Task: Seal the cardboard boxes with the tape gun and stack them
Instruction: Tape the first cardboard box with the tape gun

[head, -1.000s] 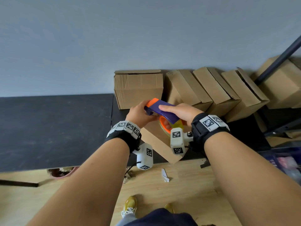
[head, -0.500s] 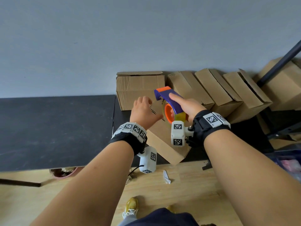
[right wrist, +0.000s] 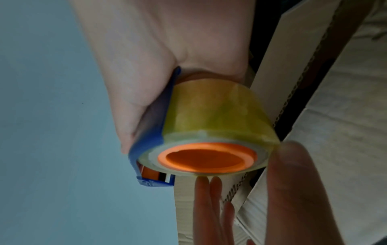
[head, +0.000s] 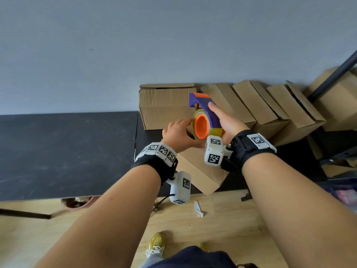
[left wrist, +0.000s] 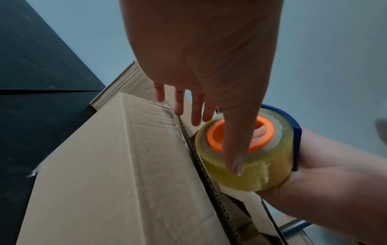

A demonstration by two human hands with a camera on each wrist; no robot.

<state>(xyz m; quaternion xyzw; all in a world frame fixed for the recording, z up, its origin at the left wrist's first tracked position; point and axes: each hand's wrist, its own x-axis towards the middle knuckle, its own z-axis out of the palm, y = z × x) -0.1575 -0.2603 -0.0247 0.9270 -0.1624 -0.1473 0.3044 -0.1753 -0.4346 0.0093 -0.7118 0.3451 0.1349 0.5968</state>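
My right hand (head: 225,122) grips the purple and orange tape gun (head: 204,115), held up above a brown cardboard box (head: 199,171) that lies askew at the table's front edge. The clear yellowish tape roll (left wrist: 257,165) with its orange core faces my left hand. My left hand (head: 178,133) is beside the roll with straight fingers, and its thumb (left wrist: 234,149) lies across the core and roll. The box's top flaps (left wrist: 125,165) show a gap along the seam. In the right wrist view the tape gun (right wrist: 209,124) fills the middle, my palm wrapped round its back.
An upright box (head: 166,107) and a row of leaning boxes (head: 257,105) stand against the grey wall. A black table (head: 67,151) stretches to the left. A dark pole (head: 332,78) slants at the right. A paper scrap (head: 198,209) lies on the wooden floor.
My right hand has raised the tape gun off the box and turned its nose up and away. My left hand let go of the gun's front and moved beside the roll.
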